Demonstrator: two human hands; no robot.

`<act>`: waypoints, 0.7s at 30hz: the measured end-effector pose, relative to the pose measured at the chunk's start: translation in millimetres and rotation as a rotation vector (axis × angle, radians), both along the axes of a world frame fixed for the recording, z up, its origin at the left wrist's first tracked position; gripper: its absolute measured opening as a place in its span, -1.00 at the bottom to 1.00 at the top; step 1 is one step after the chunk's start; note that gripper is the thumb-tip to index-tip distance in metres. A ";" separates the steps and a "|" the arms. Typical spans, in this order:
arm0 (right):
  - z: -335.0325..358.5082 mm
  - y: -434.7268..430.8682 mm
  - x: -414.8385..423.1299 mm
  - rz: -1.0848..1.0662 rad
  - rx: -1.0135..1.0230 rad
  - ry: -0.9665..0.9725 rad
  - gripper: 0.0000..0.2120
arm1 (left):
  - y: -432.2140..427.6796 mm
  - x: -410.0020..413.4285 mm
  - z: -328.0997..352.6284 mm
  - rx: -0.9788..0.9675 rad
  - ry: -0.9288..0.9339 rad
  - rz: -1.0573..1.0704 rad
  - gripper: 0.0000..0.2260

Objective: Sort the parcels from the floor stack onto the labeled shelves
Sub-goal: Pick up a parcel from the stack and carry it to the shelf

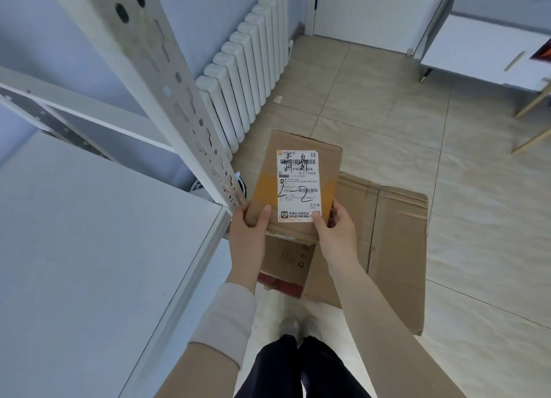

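I hold a small brown cardboard parcel (322, 165) in the air in front of me. Its white shipping label (298, 185) faces up, with handwriting and "2-2" on it. My left hand (250, 233) grips the parcel's near left corner, thumb on top. My right hand (335, 230) grips the near right corner, thumb on the label's lower edge. Below the parcel lies the floor stack: a brown box with a red band (286, 266) and a large flat cardboard box (393, 248). The white shelf board (89, 248) is to my left, level with the parcel.
A perforated metal shelf upright (167, 84) rises right beside the parcel's left side. A white radiator (247, 66) lines the wall behind. A white cabinet (483, 48) and wooden legs (533, 129) stand at the far right. Tiled floor (477, 188) stretches right.
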State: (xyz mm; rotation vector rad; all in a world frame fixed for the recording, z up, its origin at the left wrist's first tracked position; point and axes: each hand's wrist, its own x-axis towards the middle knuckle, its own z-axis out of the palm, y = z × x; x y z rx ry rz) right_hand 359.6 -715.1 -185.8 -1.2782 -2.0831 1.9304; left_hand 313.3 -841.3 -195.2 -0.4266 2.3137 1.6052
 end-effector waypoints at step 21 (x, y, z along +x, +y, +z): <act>65.1 81.3 208.0 -0.538 0.113 0.411 -0.53 | 115.4 146.7 60.0 0.199 0.110 -0.538 -0.59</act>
